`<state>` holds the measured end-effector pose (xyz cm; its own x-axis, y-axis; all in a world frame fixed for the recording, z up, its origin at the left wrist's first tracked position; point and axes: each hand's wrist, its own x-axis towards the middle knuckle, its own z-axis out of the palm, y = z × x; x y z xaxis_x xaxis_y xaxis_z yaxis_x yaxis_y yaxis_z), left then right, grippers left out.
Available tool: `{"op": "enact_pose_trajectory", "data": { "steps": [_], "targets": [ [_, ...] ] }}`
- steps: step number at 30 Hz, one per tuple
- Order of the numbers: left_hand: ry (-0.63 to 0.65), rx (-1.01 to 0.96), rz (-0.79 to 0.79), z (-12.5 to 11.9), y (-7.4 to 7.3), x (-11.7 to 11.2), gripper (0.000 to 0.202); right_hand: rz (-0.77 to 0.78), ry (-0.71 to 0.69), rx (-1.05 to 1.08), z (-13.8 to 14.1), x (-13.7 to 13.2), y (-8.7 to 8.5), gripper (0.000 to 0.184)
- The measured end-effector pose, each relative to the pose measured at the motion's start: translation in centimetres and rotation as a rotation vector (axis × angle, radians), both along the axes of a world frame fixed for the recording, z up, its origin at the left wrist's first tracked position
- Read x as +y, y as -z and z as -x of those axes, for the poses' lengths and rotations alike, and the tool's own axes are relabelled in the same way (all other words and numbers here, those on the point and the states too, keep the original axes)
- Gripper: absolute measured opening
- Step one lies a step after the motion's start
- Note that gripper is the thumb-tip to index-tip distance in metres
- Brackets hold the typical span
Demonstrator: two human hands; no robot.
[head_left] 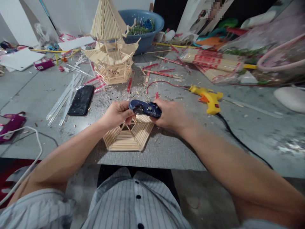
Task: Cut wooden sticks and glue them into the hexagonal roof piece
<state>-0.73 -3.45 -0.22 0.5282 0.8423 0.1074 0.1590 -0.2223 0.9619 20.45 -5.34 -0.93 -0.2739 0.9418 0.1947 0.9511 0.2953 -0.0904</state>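
Gray table (171, 156), near edge just below the panel. Stick pagoda (113, 58) stands farther back. Hexagonal stick panel (124, 140) lies flat, gap on its right to the yellow glue gun (211, 99). Right hand (170, 115) grips one end of the dark-blue tool (145, 108), left hand (117, 114) pinches the other, over the panel's far side, hiding part of it. Tool type unclear, maybe cutters.

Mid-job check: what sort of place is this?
Probably a model-making or craft workspace: on the littered table stand a tower of thin wooden sticks, a yellow glue gun lying nearby, and a stick panel near the front edge.
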Motion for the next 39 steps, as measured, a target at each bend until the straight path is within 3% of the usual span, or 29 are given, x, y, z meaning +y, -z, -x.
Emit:
{"op": "enact_pose_trajectory", "data": {
  "steps": [23, 39],
  "targets": [
    [0.005, -0.005, 0.022, 0.01, 0.21, 0.28, 0.017, 0.002, 0.047, -0.05, 0.04, 0.19, 0.37, 0.035],
    [0.004, -0.03, 0.05, -0.03, 0.26, 0.29, 0.015, 0.018, 0.082, -0.091, 0.27, 0.1, 0.1, 0.034]
  ]
}}
